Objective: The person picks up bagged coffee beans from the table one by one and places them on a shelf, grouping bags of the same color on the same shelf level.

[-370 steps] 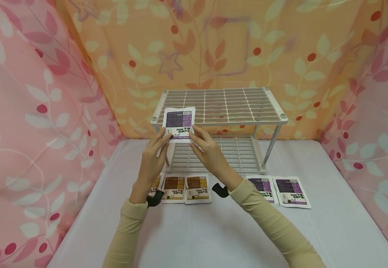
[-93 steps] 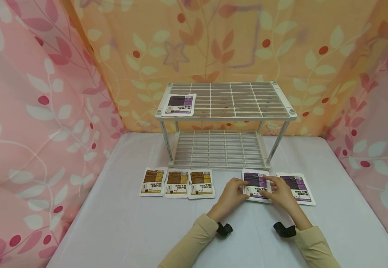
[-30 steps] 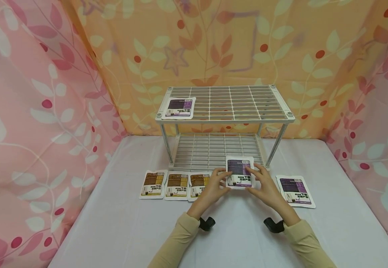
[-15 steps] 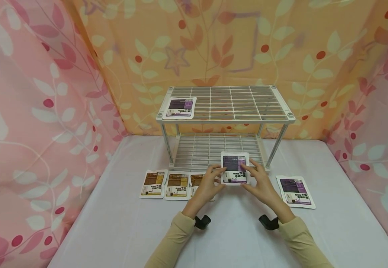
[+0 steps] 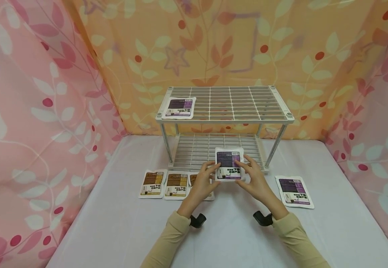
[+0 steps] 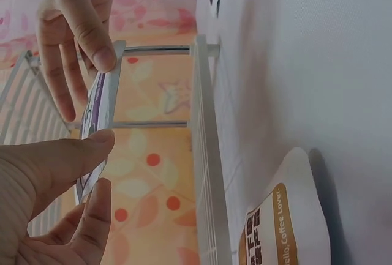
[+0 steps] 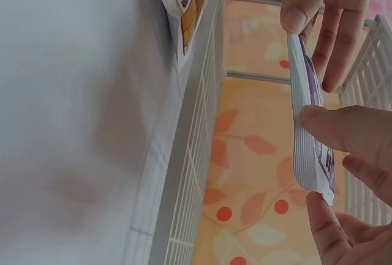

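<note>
A white pouch with a purple label (image 5: pixel 228 163) is held upright off the table, in front of the rack's lower shelf. My left hand (image 5: pixel 203 182) pinches its left edge and my right hand (image 5: pixel 255 180) its right edge. Both wrist views show the pouch edge-on, thumbs on one side and fingers on the other. A second purple pouch (image 5: pixel 179 108) lies on the left end of the rack's top shelf. To the right of my hands, another purple pouch (image 5: pixel 294 191) lies on the table.
The two-tier white wire rack (image 5: pixel 237 121) stands at the table's back. Brown-and-yellow pouches (image 5: pixel 153 184) lie in a row at its front left, the rightmost partly hidden behind my left hand. Floral curtains (image 5: pixel 39 111) hang around the white table (image 5: pixel 113 227).
Over the last second both hands have carried the purple pouch up and to the left. Earlier it lay on the table beside the right-hand pouch, and another was set on the top shelf.
</note>
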The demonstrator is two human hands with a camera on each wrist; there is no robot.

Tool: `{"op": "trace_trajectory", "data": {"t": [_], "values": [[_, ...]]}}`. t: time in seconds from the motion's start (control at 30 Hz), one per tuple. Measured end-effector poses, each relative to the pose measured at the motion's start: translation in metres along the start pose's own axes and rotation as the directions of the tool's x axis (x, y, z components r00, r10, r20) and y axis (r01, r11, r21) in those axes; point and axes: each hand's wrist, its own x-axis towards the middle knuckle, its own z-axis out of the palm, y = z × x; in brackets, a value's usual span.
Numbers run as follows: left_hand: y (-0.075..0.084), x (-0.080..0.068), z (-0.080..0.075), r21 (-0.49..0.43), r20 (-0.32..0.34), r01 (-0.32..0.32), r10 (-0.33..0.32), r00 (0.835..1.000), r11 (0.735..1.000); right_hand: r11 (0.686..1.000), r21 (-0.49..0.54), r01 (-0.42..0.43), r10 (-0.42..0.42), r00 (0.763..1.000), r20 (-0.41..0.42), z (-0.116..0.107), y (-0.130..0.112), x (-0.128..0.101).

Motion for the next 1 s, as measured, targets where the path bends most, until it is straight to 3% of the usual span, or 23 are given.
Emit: {"op": "trace_trajectory", "data": {"t": [0.3, 0.6, 1.0], "values": [[-0.001, 0.0, -0.006, 0.028, -0.037, -0.056, 0.058, 0.998, 0.998, 1.0, 0.006, 0.017, -0.017, 1.0, -0.014, 0.002, -0.006, 0.005], [0.005, 0.002, -0.013, 0.068, -0.087, -0.069, 0.074, 0.993, 0.995, 0.996, -0.023, 0.081, -0.082, 0.995, -0.057, -0.001, -0.014, 0.014], [0.018, 0.009, -0.027, 0.108, -0.156, -0.156, 0.172, 0.973, 0.982, 0.985, -0.066, 0.161, -0.168, 0.98, -0.109, -0.007, -0.027, 0.03]]}}
